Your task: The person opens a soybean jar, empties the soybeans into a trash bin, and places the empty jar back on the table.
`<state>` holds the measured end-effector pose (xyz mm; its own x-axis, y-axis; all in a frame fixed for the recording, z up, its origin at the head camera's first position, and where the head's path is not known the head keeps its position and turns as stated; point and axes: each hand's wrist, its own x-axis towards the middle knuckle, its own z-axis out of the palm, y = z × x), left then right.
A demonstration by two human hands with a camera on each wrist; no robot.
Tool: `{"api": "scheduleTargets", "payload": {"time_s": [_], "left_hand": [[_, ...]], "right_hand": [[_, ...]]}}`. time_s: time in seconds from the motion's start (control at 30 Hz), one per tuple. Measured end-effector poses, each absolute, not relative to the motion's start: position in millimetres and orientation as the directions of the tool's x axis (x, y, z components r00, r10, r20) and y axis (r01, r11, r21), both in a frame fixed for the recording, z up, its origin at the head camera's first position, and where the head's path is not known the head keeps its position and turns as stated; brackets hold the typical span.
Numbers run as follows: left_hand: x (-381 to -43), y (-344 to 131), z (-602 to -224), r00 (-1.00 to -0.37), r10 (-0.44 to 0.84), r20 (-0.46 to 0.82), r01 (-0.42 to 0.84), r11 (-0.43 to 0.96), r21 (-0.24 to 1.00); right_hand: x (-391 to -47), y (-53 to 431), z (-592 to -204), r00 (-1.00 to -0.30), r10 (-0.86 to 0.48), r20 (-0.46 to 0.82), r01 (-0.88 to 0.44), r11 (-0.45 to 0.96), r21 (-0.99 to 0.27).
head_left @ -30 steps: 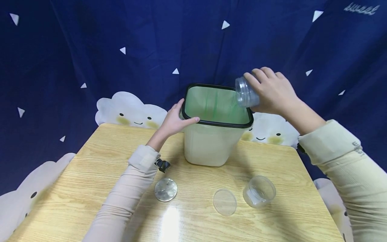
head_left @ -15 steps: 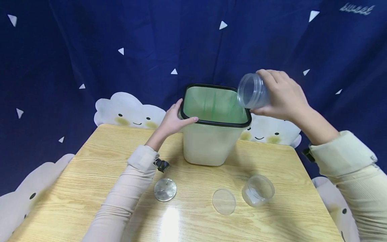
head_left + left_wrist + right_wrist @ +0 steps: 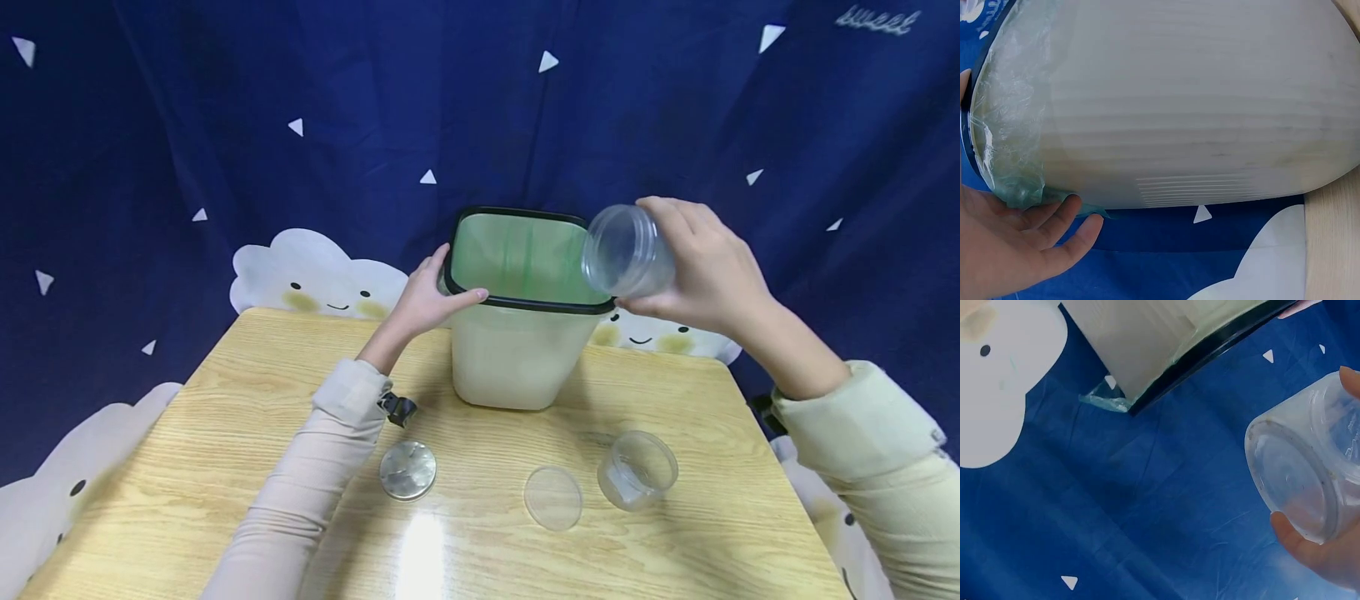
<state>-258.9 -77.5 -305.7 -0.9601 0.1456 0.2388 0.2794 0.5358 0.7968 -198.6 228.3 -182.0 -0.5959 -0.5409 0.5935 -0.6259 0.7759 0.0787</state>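
A pale trash bin (image 3: 517, 358) with a black rim and a green liner stands at the back of the table. My left hand (image 3: 429, 302) grips its left rim, thumb over the top edge; in the left wrist view its fingers lie by the bunched liner (image 3: 1013, 137). In my right hand (image 3: 708, 262) is a clear plastic jar (image 3: 626, 250), tipped on its side at the bin's right rim with its round mouth towards the left and the head camera. The right wrist view shows the jar (image 3: 1291, 475) between thumb and fingers. I see no contents in it.
On the wooden table (image 3: 247, 442) lie a silvery round lid (image 3: 407, 470) and a clear disc (image 3: 553, 498). A clear open tub (image 3: 637, 471) stands to the right, something whitish inside. A dark blue curtain (image 3: 360, 108) hangs behind, with cloud shapes (image 3: 318, 275) at table height.
My right hand has drawn the jar slightly right, then lowered it beside the bin's rim. The jar's mouth has turned more towards the head camera. My left hand stays on the rim.
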Motion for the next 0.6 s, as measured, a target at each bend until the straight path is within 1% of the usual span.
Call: {"api": "scheduleTargets", "payload": {"time_s": [0.23,0.6], "left_hand": [[-259,-77,-307,-0.961,0.141,0.237,0.275,0.542,0.794],[-257,-76,-305,-0.962,0.137,0.236,0.273,0.544,0.794]], "right_hand": [[-188,230,-191,-0.618,-0.519,0.59,-0.635,0.773,0.015],[-175,228,-212,-0.559,-0.537,0.632,-0.71,0.703,-0.031]]}}
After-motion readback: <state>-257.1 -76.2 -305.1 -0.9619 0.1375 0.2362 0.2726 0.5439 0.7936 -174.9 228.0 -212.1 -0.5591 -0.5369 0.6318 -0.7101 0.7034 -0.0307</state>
